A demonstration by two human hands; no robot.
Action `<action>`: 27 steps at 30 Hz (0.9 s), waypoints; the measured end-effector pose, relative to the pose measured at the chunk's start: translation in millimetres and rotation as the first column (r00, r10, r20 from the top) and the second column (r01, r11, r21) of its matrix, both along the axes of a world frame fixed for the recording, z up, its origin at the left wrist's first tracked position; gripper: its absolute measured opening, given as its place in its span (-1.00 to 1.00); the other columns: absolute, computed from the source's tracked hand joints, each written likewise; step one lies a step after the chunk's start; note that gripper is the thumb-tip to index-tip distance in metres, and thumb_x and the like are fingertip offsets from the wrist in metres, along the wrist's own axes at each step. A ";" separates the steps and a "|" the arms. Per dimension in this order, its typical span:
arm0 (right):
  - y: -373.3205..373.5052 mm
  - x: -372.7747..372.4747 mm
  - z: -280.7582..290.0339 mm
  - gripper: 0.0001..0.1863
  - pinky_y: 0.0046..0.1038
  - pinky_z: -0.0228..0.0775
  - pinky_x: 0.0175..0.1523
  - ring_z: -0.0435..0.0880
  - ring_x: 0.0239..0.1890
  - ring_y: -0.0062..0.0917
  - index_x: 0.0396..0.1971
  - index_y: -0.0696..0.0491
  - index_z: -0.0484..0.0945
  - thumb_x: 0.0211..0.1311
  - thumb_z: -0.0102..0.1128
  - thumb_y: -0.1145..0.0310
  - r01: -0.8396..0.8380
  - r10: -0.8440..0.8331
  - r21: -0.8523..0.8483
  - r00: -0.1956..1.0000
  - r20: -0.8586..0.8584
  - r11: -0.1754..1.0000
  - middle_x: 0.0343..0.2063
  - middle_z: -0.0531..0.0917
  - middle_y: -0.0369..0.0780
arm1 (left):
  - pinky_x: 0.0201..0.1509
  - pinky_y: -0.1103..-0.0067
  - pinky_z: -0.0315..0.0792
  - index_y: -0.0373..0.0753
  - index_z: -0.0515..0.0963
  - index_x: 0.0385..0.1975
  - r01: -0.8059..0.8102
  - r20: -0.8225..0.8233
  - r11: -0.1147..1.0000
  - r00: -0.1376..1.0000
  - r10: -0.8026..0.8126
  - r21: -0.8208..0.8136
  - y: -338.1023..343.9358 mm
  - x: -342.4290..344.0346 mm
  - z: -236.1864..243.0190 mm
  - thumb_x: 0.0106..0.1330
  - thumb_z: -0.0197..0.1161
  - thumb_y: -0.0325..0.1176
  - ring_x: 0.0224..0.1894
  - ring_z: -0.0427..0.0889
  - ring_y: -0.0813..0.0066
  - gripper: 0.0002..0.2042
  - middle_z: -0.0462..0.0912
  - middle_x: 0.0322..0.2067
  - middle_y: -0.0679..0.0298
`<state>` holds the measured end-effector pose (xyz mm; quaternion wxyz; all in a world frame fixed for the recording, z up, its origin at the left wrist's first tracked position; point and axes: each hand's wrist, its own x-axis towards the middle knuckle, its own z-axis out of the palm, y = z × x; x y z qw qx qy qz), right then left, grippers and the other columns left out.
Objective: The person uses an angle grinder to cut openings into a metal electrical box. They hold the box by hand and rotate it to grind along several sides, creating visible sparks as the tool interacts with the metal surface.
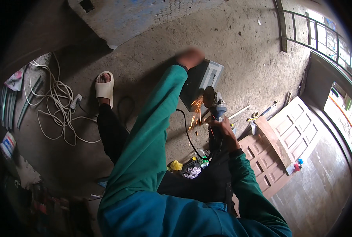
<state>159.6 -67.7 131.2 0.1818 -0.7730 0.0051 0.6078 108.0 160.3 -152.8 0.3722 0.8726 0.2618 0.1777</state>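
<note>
Orange sparks (196, 111) fly from where the disc of an angle grinder (220, 107) meets the side of a dark grey metal box (213, 73) on the floor. My right hand (224, 132) is wrapped round the grinder's body. At the far end of the box lies my left hand (191, 58), touching its top edge. That hand is smeared, so its fingers cannot be made out. A black cord (188, 136) curves away beside the grinder.
A white extension cord (65, 102) lies tangled on the left, near my sandalled foot (105, 87). Panelled wooden doors (259, 156) lie to the right. Yellow cloth (176, 165) and other small items sit close to my legs. A metal ladder-like frame (314, 33) stands at far right.
</note>
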 end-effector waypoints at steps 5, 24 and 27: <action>18.2 -13.6 17.5 -0.60 -0.44 0.51 -0.39 0.61 -0.49 -0.47 -0.19 0.19 0.43 -0.11 0.30 0.50 -0.063 0.062 0.060 0.998 0.021 0.996 -0.48 0.56 -0.22 | -0.08 0.41 0.45 -0.04 0.55 -0.53 -0.080 0.137 0.997 0.987 0.081 -0.008 -2.1 -13.1 -7.7 0.24 -0.03 -0.25 -0.28 0.62 0.28 -0.79 0.62 -0.44 0.24; -10.4 5.1 -13.8 -0.59 -0.49 0.42 -0.32 0.57 -0.44 -0.57 -0.13 0.16 0.47 -0.04 0.29 0.44 -0.223 0.225 -0.040 0.974 0.036 0.974 -0.46 0.58 -0.27 | -0.14 0.34 0.46 -0.11 0.62 -0.48 -0.066 0.104 0.995 0.993 0.059 0.071 -1.8 -6.5 3.9 0.14 0.02 -0.37 -0.30 0.64 0.17 -0.82 0.65 -0.43 0.13; -30.7 11.5 -24.1 -0.74 -0.47 0.43 -0.45 0.59 -0.58 -0.50 -0.36 0.16 0.52 -0.02 0.30 0.34 -0.016 0.013 0.082 0.999 0.033 0.997 -0.59 0.59 -0.21 | -0.04 0.41 0.42 -0.06 0.51 -0.45 -0.014 -0.016 0.996 1.000 0.016 0.091 -1.8 -1.5 8.7 0.25 -0.05 -0.29 -0.27 0.61 0.31 -0.83 0.61 -0.39 0.26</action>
